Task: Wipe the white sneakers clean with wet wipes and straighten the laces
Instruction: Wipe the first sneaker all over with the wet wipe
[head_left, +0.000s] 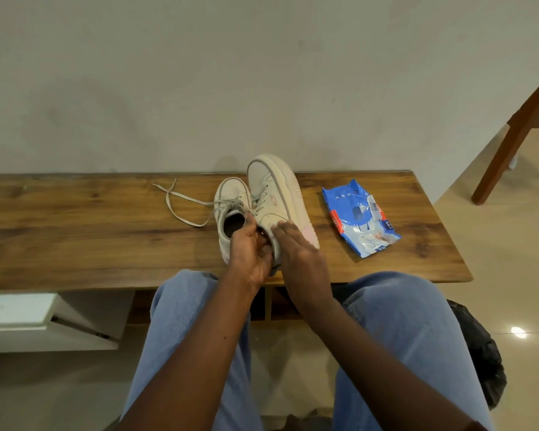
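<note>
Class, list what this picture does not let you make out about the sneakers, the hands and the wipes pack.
1. Heel of the tilted sneaker: head view, covered by the left hand and right hand.
2. Any wipe under the right hand: head view, hidden by its fingers.
3. Print on the wipes pack: head view, too small to read.
4. Wooden furniture: head view, cut off by the right edge.

Mid-frame, the left hand [252,251] grips the tilted white leather sneaker [273,185] (heel end); the right hand [301,251] presses its side.
</note>
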